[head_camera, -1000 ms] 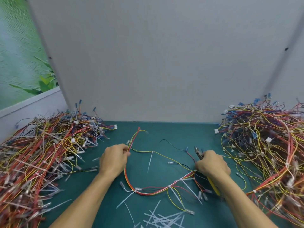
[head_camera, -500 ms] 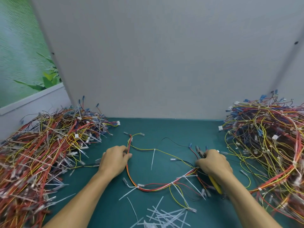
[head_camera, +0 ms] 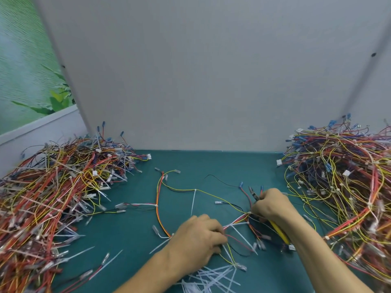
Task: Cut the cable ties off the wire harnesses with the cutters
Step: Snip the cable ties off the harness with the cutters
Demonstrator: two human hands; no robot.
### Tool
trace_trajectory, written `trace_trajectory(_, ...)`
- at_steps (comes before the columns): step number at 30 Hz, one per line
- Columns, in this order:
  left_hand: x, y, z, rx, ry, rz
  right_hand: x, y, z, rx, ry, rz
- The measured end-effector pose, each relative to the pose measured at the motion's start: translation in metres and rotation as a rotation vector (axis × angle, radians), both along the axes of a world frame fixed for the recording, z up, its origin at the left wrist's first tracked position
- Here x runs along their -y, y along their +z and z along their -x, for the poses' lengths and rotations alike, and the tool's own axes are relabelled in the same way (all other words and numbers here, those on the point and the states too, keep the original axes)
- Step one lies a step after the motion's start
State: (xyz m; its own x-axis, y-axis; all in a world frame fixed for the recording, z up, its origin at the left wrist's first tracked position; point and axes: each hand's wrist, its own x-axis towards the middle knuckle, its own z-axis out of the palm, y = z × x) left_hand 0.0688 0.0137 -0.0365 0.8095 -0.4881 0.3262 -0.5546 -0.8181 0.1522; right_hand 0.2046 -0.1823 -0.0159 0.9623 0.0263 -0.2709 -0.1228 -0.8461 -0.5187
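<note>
Head view, from the left: big pile [head_camera: 53,187] of harnesses heaped on the green surface [head_camera: 131,227], white tie tails sticking out all over. Next, one harness [head_camera: 157,210] spread across the middle, several ties [head_camera: 193,203] on it uncut. On its lower bend, left hand [head_camera: 196,244] pressed down, fingers curled over the red and yellow wires, pinning them. Below that, a heap of clipped ties [head_camera: 211,278] at the near edge. Further right, right hand [head_camera: 273,206], fingers wrapped round the cutters [head_camera: 254,194], yellow handle running back under the wrist, dark nose poking up past the knuckles and off any tie; thumb and forefinger apparently also pinching the wires at a branch. At far right, second pile [head_camera: 338,176].

Judged as mid-harness, between cuts, lining up the next tie. Next move likely calling for the nose turned down to the tie beside the left fingers, blades set on the strap alone, clear of insulation.

Hard to make out: cutter blades, apart or together, too small to tell; left fingertips hidden under the hand; both piles cut off by the frame; which pile finished, unclear.
</note>
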Motion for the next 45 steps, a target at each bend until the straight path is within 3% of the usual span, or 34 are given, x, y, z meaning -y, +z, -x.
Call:
trace_trajectory(9,-0.018,-0.011,-0.011,0.029,0.064,0.110,0.001,-0.006,0.004,0.033,0.018,-0.012)
trace_trajectory(14,-0.016,-0.010,0.022,0.087,0.051,0.246,0.004,-0.001,0.005,0.002,0.000,-0.071)
trace_trajectory(19,-0.013,-0.023,0.052,0.021,0.018,0.308,-0.001,0.000,0.004,0.021,-0.030,-0.054)
trace_trajectory(27,-0.016,-0.033,0.063,-0.187,-0.326,0.218,-0.001,0.006,0.008,-0.010,0.023,-0.076)
trace_trajectory(29,-0.009,-0.025,0.057,-0.087,-0.253,0.266,0.004,0.010,0.010,-0.011,0.040,-0.178)
trace_trajectory(33,0.003,-0.007,0.032,0.186,-0.114,0.461,0.025,0.024,0.010,0.021,-0.076,-0.724)
trace_trajectory(36,0.011,0.008,0.010,0.152,0.058,0.493,0.045,0.029,0.008,0.048,-0.093,-0.762)
trace_trajectory(41,0.031,0.010,-0.034,0.048,0.103,0.352,0.055,0.029,0.009,0.064,-0.039,-0.660)
trace_trajectory(45,0.046,-0.007,-0.062,-0.066,0.161,0.089,0.047,0.021,0.010,0.072,-0.033,-0.647)
